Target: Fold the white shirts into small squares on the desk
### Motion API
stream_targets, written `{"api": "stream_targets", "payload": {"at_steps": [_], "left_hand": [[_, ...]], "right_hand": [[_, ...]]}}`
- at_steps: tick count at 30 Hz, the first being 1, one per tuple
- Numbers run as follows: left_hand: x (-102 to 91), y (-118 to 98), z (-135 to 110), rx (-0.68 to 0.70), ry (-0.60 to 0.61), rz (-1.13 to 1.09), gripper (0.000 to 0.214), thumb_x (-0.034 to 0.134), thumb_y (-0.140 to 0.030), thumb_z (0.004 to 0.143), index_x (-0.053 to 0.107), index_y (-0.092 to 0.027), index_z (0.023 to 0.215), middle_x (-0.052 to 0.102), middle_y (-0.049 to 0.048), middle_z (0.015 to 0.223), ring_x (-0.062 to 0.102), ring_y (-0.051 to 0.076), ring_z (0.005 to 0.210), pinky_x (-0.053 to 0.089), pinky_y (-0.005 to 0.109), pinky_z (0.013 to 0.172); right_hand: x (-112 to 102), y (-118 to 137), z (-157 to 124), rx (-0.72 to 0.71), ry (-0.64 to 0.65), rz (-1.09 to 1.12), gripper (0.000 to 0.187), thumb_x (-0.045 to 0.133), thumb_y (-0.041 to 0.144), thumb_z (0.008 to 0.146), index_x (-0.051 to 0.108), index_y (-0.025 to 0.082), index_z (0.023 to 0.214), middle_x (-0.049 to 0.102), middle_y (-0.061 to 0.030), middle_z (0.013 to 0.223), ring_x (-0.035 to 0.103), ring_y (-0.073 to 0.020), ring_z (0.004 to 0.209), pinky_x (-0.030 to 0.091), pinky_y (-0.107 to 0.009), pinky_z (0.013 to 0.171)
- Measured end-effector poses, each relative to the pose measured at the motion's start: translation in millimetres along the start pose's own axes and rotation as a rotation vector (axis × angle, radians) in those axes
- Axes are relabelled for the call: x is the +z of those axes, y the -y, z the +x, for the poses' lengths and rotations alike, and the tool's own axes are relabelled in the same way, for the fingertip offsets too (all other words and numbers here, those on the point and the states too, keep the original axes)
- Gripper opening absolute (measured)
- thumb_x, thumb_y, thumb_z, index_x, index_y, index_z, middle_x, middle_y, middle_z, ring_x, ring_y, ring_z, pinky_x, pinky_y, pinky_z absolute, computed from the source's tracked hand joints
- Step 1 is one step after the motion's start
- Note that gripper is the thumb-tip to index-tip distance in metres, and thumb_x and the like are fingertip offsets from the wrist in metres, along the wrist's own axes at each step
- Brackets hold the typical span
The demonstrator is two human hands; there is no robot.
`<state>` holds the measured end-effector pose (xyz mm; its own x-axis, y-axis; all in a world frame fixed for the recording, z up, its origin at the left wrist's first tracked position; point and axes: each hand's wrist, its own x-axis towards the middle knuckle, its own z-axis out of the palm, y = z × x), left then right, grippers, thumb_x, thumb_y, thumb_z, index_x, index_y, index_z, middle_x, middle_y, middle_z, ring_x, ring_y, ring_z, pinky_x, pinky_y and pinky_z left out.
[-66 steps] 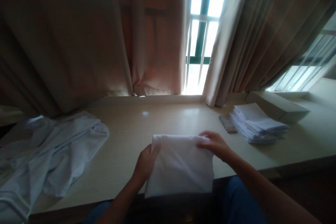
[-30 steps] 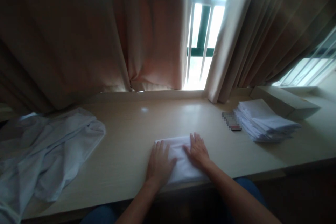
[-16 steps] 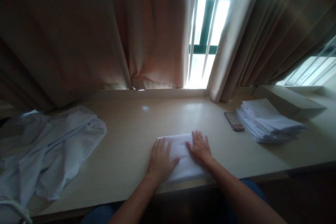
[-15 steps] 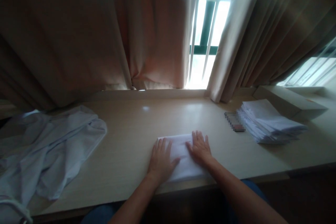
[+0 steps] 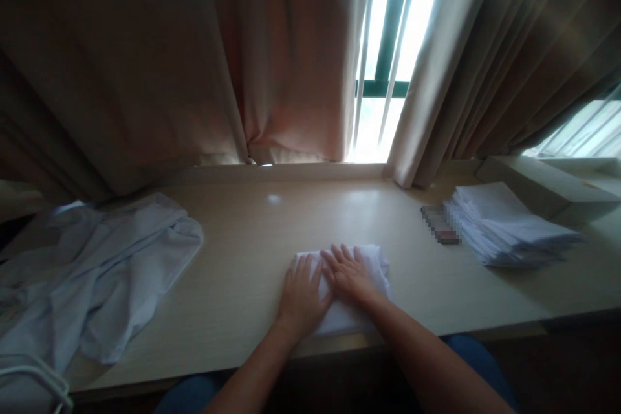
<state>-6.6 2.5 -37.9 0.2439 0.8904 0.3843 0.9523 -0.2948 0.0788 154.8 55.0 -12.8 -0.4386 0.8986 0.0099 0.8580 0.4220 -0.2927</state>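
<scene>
A folded white cloth (image 5: 376,272) lies flat near the front edge of the table, directly before me. My left hand (image 5: 303,294) rests on its left side, palm down with the fingers stretched forward. My right hand (image 5: 348,275) lies flat across the cloth's middle, fingers spread, close beside the left hand. Neither hand grips anything. Past my right hand the cloth's right edge shows, loosely layered at the far corner. The part under both palms is hidden.
A crumpled white cloth (image 5: 130,272) spreads over the table's left end. On the right sits a stack of folded white cloths (image 5: 509,226), beside a blurred-out flat item (image 5: 440,225) and a long box (image 5: 548,187). Curtains (image 5: 301,77) hang behind the pale table (image 5: 233,259).
My right hand has slid left from the cloth's right side to its middle, nearer my left hand. The cloth's right edge is now uncovered. The view has shifted slightly.
</scene>
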Motion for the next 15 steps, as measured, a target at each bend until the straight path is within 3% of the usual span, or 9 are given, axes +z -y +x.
{"api": "stream_targets", "payload": {"at_steps": [8,15], "left_hand": [[2.4,-1,-2,-0.04,0.013,-0.002,0.074,0.044,-0.062,0.083,0.033,-0.023,0.146,0.028,0.0116,0.154,0.019,0.035,0.143,0.02,0.056,0.112],[0.5,-1,-1,-0.056,0.018,-0.087,0.074,0.048,-0.062,0.082,0.036,-0.023,0.144,0.03,0.0115,0.153,0.019,0.034,0.143,0.02,0.055,0.113]], "right_hand": [[-10,-20,-3,0.068,-0.014,-0.034,0.069,0.022,0.068,0.091,0.03,0.03,0.148,0.025,-0.0076,0.154,0.016,-0.0307,0.142,0.004,-0.049,0.113],[-1,-52,-22,0.344,-0.127,-0.028,0.071,0.022,0.068,0.091,0.027,0.028,0.149,0.019,-0.0097,0.156,0.011,-0.0313,0.143,0.002,-0.053,0.111]]}}
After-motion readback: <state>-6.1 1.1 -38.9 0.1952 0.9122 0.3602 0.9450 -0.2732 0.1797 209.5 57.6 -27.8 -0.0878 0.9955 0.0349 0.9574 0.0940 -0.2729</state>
